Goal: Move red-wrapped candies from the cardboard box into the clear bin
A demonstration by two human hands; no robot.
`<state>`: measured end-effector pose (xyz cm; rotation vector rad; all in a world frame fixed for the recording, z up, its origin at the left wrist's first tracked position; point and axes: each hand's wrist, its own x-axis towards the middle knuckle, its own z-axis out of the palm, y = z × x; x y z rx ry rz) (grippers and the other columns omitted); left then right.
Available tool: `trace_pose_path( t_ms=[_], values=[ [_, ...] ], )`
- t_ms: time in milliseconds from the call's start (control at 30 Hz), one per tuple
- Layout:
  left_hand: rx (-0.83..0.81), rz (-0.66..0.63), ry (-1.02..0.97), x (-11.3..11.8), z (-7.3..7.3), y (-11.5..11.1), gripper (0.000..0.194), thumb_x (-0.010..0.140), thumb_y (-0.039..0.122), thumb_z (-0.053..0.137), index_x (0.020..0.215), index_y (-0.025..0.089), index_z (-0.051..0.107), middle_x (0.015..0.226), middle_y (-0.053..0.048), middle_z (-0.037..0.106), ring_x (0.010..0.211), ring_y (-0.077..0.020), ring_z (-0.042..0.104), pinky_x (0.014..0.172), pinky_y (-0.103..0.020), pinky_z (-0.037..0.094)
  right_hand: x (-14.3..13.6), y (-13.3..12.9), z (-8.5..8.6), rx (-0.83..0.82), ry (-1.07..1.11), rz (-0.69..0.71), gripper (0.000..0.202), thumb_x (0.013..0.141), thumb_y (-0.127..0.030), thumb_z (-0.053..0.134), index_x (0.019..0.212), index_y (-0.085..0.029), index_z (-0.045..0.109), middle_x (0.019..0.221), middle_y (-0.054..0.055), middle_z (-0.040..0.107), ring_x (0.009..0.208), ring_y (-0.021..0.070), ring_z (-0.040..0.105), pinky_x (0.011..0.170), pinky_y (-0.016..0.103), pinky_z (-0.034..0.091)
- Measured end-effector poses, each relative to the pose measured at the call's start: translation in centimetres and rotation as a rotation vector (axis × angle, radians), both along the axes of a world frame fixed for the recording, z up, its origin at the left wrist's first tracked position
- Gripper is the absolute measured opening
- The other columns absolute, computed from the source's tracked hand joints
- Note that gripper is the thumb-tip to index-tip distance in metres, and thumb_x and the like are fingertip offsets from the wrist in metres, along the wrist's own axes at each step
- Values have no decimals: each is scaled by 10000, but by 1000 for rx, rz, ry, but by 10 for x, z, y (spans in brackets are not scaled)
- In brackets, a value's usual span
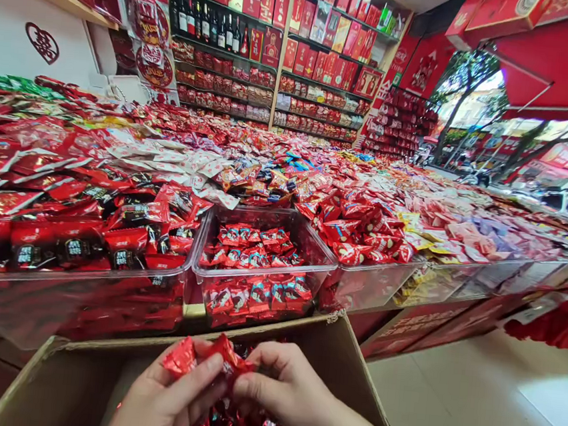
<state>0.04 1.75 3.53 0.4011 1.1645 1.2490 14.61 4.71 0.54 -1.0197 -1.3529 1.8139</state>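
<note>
Your left hand (pixel 169 391) and right hand (pixel 289 393) hold a red wrapped packet (pixel 231 355) between them; a second packet (pixel 181 358) is held in your left hand. Both are above an open cardboard box (pixel 355 387) containing similar packets. Beyond it stands a clear bin (pixel 326 267), partly filled; dark bottles (pixel 205 26) line a rear shelf.

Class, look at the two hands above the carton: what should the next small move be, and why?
Perhaps lay the red packets in the clear tub: the left hand and right hand already grip them, and similar ones there sit below the rim.
</note>
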Motion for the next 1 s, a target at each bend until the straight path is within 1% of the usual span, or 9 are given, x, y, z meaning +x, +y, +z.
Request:
trace_pose_path(
  t_ms=[133,233,300,433,467,533,633,833,1000],
  values=[
    [39,-11,43,-2,6,2,178,680,-6,602,729,162,635,715,-5,713,638,-108,656,618,-182,560,4,2,11,-92,163,27,373,628,-465,646,640,-131,481,613,12,594,480,67,533,469,180,384],
    [46,-37,67,-4,6,1,149,685,34,625,748,169,634,742,-8,706,656,-121,657,633,-199,566,8,0,11,-37,169,17,339,699,-451,590,648,-140,465,590,4,581,465,70,527,450,178,387],
    [51,-74,65,-6,3,0,135,686,94,655,790,176,631,776,-13,695,714,-150,657,674,-243,567,10,-2,7,223,33,-46,268,764,-390,539,673,-140,507,598,12,582,510,84,536,486,196,417],
    [98,-170,75,-8,-4,-1,121,702,189,671,788,208,588,809,13,658,795,-152,624,749,-278,545,16,-4,3,1076,-360,-145,160,829,-189,456,848,-143,608,822,78,631,744,127,564,659,236,458],
    [118,-184,91,-8,-5,0,132,702,187,673,782,219,573,792,29,646,794,-141,615,753,-267,541,17,-4,3,1215,-431,-150,171,832,-162,446,875,-138,609,846,87,632,760,132,561,663,238,457],
    [146,-190,132,-6,-5,0,166,694,178,681,785,235,554,755,53,624,789,-127,605,756,-250,536,19,-5,3,1368,-525,-184,168,832,-139,446,880,-123,606,823,86,630,734,129,552,634,232,454],
    [148,-162,138,-3,-4,1,155,694,185,680,782,234,561,775,47,630,818,-137,603,768,-256,531,21,-6,5,1471,-583,-213,157,834,-145,452,875,-114,601,808,75,623,720,127,534,618,237,445],
    [123,-152,44,-2,-3,1,128,687,177,676,768,221,588,788,31,649,824,-130,606,748,-189,515,22,-8,10,1534,-582,-78,165,829,-129,447,881,-96,600,833,71,630,727,137,515,626,263,440],
    [102,-140,48,0,-2,1,202,609,208,735,723,216,569,699,48,622,749,-136,588,697,-229,530,19,-10,10,1642,-555,-72,136,793,-93,462,823,-89,594,830,77,637,699,146,501,599,269,447]
  ],
)
